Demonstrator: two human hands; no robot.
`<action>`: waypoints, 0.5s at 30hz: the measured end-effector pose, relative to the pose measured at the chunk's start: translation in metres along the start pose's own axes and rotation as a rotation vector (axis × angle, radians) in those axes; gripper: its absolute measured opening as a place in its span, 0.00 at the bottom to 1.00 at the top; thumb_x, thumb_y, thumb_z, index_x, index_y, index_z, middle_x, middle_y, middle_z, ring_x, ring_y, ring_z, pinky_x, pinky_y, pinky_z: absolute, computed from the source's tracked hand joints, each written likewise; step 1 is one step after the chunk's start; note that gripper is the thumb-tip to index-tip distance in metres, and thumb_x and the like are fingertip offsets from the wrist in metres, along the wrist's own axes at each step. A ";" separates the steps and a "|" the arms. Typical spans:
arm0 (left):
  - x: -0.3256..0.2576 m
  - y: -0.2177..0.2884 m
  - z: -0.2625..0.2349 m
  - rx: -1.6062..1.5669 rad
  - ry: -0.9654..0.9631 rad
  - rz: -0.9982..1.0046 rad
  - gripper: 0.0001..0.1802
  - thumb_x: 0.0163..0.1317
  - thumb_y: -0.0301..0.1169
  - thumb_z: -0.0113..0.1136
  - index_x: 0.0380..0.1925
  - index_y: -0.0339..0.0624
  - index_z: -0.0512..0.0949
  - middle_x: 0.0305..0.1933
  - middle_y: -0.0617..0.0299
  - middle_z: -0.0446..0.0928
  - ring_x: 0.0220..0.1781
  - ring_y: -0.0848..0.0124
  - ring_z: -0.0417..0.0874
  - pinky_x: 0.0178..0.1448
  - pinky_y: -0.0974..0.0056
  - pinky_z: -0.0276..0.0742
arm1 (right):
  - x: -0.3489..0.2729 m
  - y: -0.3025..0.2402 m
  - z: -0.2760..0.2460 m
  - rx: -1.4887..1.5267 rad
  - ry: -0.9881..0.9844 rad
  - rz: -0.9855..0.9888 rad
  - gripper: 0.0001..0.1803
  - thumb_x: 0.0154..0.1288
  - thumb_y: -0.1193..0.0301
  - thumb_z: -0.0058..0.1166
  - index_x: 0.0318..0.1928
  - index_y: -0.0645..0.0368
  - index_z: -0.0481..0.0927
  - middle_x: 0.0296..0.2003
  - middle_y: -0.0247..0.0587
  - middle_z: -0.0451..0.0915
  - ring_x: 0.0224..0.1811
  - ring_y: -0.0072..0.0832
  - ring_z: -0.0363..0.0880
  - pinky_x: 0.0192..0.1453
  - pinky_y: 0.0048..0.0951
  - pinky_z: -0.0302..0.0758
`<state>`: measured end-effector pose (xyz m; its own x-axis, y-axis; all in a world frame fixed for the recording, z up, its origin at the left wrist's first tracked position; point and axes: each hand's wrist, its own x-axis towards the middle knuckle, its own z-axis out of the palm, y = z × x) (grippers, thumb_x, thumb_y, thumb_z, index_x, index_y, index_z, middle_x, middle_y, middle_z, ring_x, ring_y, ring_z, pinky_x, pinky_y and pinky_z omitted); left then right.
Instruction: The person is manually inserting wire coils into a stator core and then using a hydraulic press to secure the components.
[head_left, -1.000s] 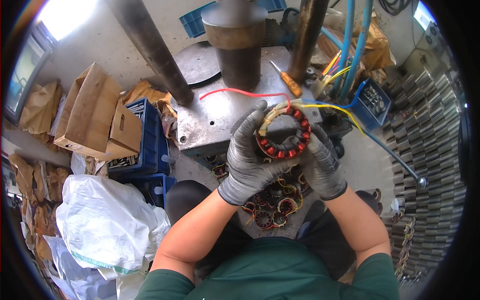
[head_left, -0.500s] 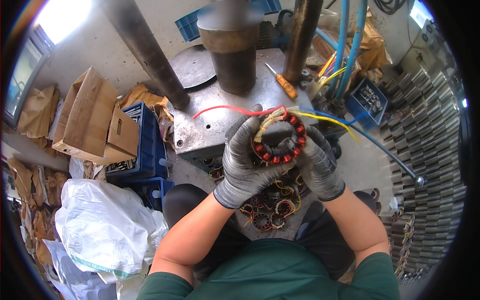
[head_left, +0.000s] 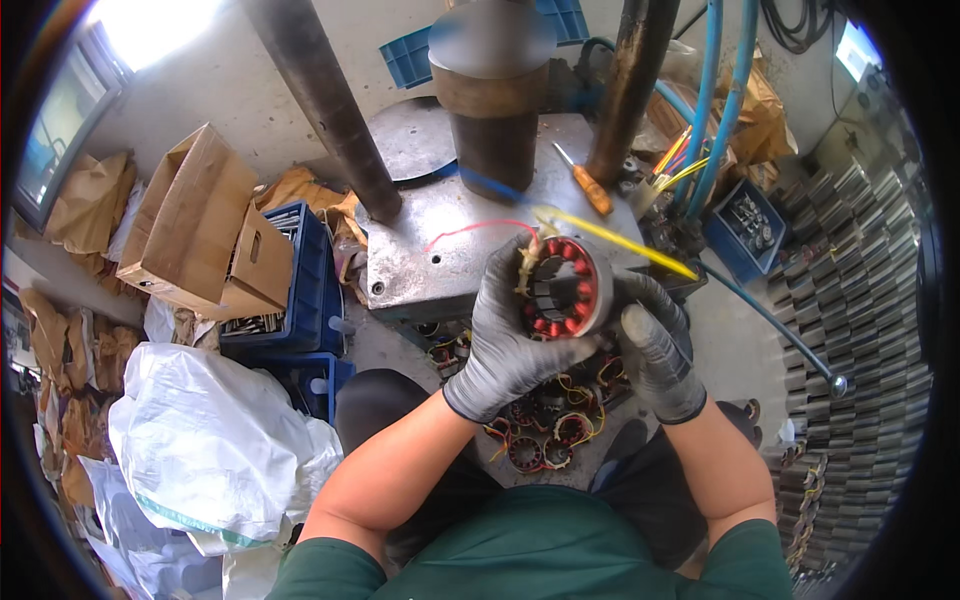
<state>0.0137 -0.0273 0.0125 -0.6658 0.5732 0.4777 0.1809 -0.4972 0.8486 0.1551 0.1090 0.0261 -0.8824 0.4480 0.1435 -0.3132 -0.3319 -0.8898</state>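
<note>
A ring-shaped motor stator (head_left: 597,300) with red copper windings is tilted above the front of the metal press table (head_left: 405,255). My left hand (head_left: 508,345), in a grey glove, is closed around its left and lower side. My right hand (head_left: 660,350), gloved too, is beside the stator's right rim with thumb and fingers apart; whether a fingertip touches the rim is hidden. From the top of the stator come a red wire (head_left: 480,224), a blurred blue wire (head_left: 492,184) and a yellow wire (head_left: 625,241).
Several wound stators (head_left: 525,452) lie on the floor below my hands. A screwdriver (head_left: 590,188) rests on the table beside a steel column (head_left: 630,90). Blue crates (head_left: 312,290) and a cardboard box (head_left: 190,230) stand left; stacked metal cores (head_left: 850,330) and a ball-ended lever (head_left: 838,384) are right.
The stator has turned and tilted in my left hand, showing more of its outer side. My right hand has drawn back from it. The blue wire has swung from right to left.
</note>
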 end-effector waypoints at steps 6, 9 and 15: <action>0.005 0.004 -0.015 -0.568 -0.017 -0.355 0.51 0.57 0.53 0.79 0.73 0.40 0.66 0.66 0.54 0.78 0.66 0.57 0.80 0.75 0.48 0.74 | -0.002 -0.009 0.005 -0.292 0.048 -0.153 0.19 0.77 0.66 0.54 0.61 0.61 0.81 0.50 0.42 0.85 0.52 0.27 0.83 0.63 0.36 0.78; 0.006 -0.001 -0.018 -0.876 -0.013 -0.551 0.52 0.60 0.64 0.70 0.72 0.38 0.67 0.67 0.49 0.76 0.64 0.53 0.80 0.74 0.45 0.74 | -0.010 -0.015 0.007 -0.315 -0.035 -0.235 0.19 0.76 0.70 0.52 0.62 0.62 0.80 0.47 0.41 0.84 0.50 0.28 0.83 0.62 0.36 0.78; 0.005 -0.002 -0.010 -1.275 -0.110 -0.661 0.59 0.57 0.77 0.59 0.71 0.36 0.69 0.66 0.39 0.75 0.65 0.49 0.79 0.70 0.40 0.75 | -0.010 -0.020 0.028 -0.390 -0.139 -0.400 0.18 0.62 0.84 0.56 0.52 0.59 0.81 0.45 0.45 0.86 0.45 0.33 0.84 0.57 0.38 0.81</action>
<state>0.0030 -0.0304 0.0109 -0.3013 0.9417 0.1497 -0.9309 -0.3245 0.1675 0.1604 0.0874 0.0547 -0.7679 0.3532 0.5344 -0.5032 0.1837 -0.8444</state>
